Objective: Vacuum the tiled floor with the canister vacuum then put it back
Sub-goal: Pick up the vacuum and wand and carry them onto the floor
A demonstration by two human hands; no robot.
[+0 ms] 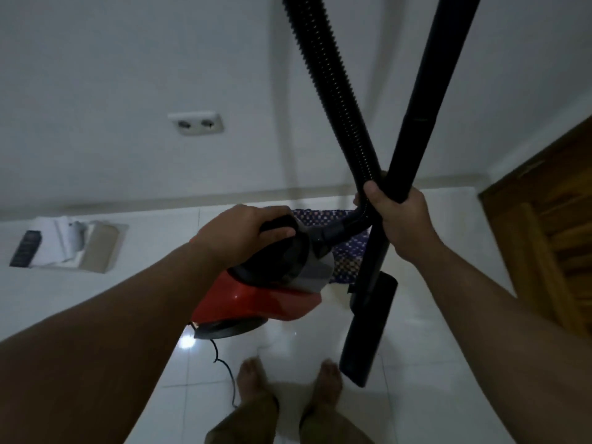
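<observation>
Head view. Left hand (246, 233) closed over the black carry handle on top of the canister vacuum (272, 277), fingers wrapped round the front of the handle. Canister red below, grey and black above, held up off the tiled floor (128, 302), tilted, nose toward the far wall. Right hand (400, 222) clenched round the black wand (429, 100) and the ribbed hose (333, 91) together, at the point where the two cross. Hose rising up and left out of the top edge; wand rising up and right out of the same edge. Lower end of wand carrying the floor nozzle (368, 328), hanging above the tiles just ahead of the bare feet (328, 379). Thin black power cord (226, 370) trailing from the canister's rear down to the floor near the left foot. Patterned blue-and-white mat (349, 248) on the tiles behind the canister, by the skirting of the far wall. Double wall socket (196, 123) on that wall, left of the hose. Pile of pale items, possibly papers and a box (69, 243), at the floor's left edge against the wall; blurred. Wooden door (551, 225) at the right edge
</observation>
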